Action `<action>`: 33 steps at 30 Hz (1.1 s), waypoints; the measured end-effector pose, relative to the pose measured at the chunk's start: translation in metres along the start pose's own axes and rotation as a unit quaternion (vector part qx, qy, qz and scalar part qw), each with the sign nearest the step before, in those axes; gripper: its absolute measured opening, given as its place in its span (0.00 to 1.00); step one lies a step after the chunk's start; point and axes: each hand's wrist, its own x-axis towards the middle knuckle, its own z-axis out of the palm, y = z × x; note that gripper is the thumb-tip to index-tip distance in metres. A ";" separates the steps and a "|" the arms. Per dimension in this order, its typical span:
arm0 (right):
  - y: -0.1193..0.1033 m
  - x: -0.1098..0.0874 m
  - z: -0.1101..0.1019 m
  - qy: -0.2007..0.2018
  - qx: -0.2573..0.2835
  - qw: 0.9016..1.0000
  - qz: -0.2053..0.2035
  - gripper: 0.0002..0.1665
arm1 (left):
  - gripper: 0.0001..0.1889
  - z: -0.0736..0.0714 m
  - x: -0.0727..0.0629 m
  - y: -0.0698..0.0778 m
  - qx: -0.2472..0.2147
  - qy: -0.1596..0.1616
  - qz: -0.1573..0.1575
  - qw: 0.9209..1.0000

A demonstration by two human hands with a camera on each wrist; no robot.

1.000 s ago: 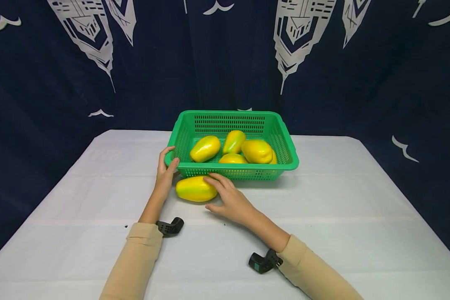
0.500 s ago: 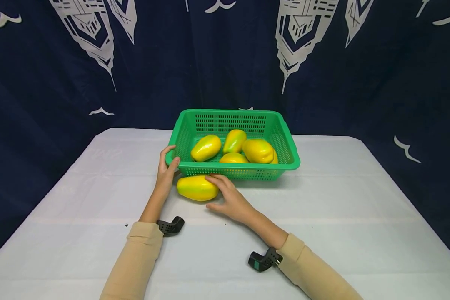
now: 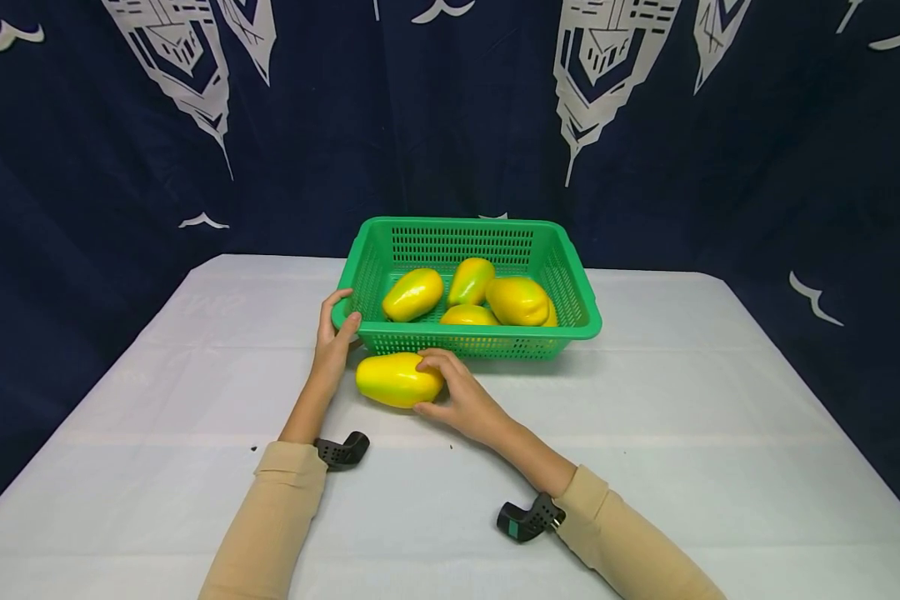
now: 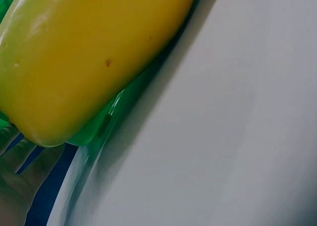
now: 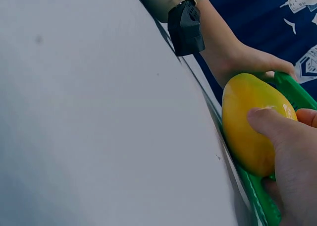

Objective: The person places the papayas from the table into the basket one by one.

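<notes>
A glossy yellow papaya with a green tinge lies in front of the green plastic basket. My right hand grips its right end, thumb on the near side and fingers over the far side. The right wrist view shows that thumb pressed on the papaya. At the basket's front left corner, my left hand holds the rim, thumb on top. In the left wrist view the papaya fills the upper left and covers much of the basket; part of the left hand shows below it.
Several more yellow papayas lie inside the basket. The basket stands toward the back of a table with a white cloth. Behind the table hangs a dark blue curtain with white prints.
My right thumb and fingers have closed onto the papaya's right end, where the thumb was apart from it before. The papaya has shifted slightly. My left hand keeps its hold on the basket.
</notes>
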 end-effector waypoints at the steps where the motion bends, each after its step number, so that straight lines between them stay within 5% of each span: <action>1: 0.000 0.000 0.000 0.003 -0.002 1.000 -0.003 0.29 | 0.25 0.000 0.000 0.000 -0.001 0.000 0.000 1.000; 15: -0.003 -0.001 -0.004 0.004 -0.009 1.000 -0.002 0.33 | 0.25 0.008 -0.009 0.024 0.026 0.004 -0.012 1.000; 25: -0.015 -0.001 -0.008 -0.015 -0.014 1.000 -0.003 0.31 | 0.25 0.001 -0.001 0.004 0.021 0.009 -0.001 1.000; 33: -0.031 0.002 -0.018 -0.019 -0.030 0.999 -0.040 0.30 | 0.25 0.003 -0.002 0.003 0.025 0.010 0.012 1.000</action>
